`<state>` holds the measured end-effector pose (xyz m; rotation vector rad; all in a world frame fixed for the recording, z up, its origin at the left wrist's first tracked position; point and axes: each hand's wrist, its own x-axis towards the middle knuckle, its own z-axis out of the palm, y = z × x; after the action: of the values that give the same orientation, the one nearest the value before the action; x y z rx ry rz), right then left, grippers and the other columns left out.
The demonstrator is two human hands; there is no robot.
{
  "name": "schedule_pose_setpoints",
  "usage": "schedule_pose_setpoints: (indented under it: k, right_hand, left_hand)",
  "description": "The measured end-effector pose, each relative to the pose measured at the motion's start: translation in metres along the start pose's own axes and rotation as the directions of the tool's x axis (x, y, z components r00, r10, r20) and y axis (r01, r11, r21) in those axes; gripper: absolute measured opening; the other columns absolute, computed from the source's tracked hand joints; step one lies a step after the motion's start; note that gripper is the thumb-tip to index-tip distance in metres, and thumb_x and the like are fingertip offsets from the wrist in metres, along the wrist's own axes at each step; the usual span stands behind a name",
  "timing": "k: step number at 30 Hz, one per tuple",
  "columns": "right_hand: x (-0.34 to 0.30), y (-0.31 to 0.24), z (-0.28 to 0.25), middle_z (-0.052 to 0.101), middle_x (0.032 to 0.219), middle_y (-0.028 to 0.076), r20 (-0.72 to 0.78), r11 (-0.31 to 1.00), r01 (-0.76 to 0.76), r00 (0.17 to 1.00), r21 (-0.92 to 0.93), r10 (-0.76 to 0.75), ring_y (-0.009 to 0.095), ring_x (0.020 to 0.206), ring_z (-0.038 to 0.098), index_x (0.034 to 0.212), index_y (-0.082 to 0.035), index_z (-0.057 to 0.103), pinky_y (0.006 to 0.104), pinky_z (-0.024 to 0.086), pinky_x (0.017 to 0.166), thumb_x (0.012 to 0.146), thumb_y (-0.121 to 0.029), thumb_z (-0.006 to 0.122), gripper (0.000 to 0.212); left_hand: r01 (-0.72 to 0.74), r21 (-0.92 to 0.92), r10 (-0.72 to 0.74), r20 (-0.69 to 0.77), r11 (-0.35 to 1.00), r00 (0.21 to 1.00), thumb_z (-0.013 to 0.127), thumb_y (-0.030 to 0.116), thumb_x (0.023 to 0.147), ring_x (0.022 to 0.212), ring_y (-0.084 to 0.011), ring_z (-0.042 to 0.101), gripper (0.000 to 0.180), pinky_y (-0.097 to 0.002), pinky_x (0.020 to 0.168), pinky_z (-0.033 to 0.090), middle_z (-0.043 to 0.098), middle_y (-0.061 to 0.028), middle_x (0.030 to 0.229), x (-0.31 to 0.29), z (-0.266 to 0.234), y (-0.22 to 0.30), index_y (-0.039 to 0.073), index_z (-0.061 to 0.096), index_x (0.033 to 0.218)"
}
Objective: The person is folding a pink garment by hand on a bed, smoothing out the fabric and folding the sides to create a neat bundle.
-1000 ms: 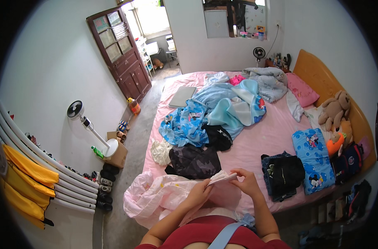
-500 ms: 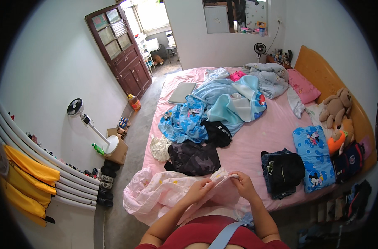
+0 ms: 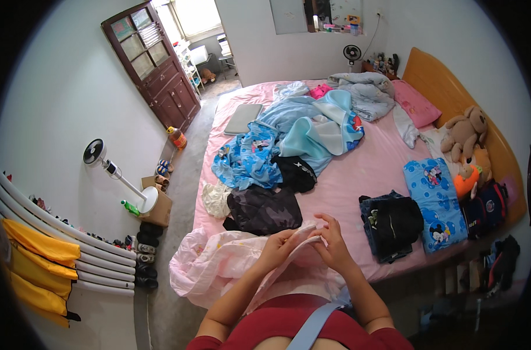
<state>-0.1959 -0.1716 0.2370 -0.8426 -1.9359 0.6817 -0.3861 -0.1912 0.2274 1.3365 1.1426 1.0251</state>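
Note:
A pale pink padded cloth (image 3: pixel 210 265), perhaps a quilt or quilt cover, lies bunched over the bed's near edge and hangs down in front of me. My left hand (image 3: pixel 279 248) pinches its raised edge between thumb and fingers. Just across from it, my right hand (image 3: pixel 333 246) has that edge between thumb and fingers, with the index finger lifted. Beyond my hands lies a dark camouflage garment (image 3: pixel 265 210). To the right sit a stack of folded dark clothes (image 3: pixel 392 224) and a folded blue cartoon-print quilt (image 3: pixel 434 201).
The pink-sheeted bed (image 3: pixel 350 186) also bears a rumpled blue print cloth (image 3: pixel 251 157), a black garment (image 3: pixel 297 174), a grey flat case (image 3: pixel 243 119) and stuffed toys (image 3: pixel 466 131) by the wooden headboard (image 3: pixel 428 87). A white fan (image 3: pixel 117 172) and shoes (image 3: pixel 148 251) stand left.
My hands have come a little closer together along the pink cloth's edge. My right hand's fingers have spread, with the index raised. The whole view has shifted slightly.

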Motion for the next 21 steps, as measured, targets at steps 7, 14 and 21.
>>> schedule_pose_setpoints:
  k: [7,14,21]
  right_hand:
    - [-0.004,0.008,0.011,0.057,0.118,0.016,0.039,0.892,-0.216,0.975,0.398,0.219,0.025,0.104,0.059,0.096,-0.001,0.062,0.0324,0.048,0.085,0.079,0.004,0.061,0.018]
    - [-0.007,0.014,0.018,0.062,0.093,0.008,0.011,0.891,-0.245,0.965,0.382,0.26,0.017,0.086,0.059,0.093,-0.001,0.061,0.0281,0.049,0.075,0.081,0.001,0.062,0.012]
    - [-0.015,0.027,0.017,0.064,0.088,0.007,0.022,0.751,-0.392,0.893,0.531,0.45,0.011,0.08,0.06,0.097,0.0,0.062,0.0243,0.048,0.071,0.079,0.001,0.071,0.02]
  left_hand:
    - [-0.041,0.026,0.04,0.024,0.999,0.999,0.052,0.02,0.098,0.089,-0.0084,0.057,0.029,-0.0238,0.078,0.047,0.066,-0.0042,0.097,-0.006,0.003,-0.004,-0.001,0.063,0.115]
    - [0.084,0.056,-0.087,0.066,0.995,0.994,0.057,0.018,0.093,0.092,-0.0148,0.06,0.03,-0.0285,0.083,0.047,0.066,-0.0068,0.101,-0.013,0.0,0.005,-0.002,0.062,0.115]
    - [0.05,0.343,-0.07,0.048,0.938,0.996,0.064,0.018,0.086,0.089,-0.0239,0.064,0.031,-0.0344,0.078,0.049,0.066,-0.0173,0.094,-0.021,0.014,-0.009,0.001,0.061,0.111]
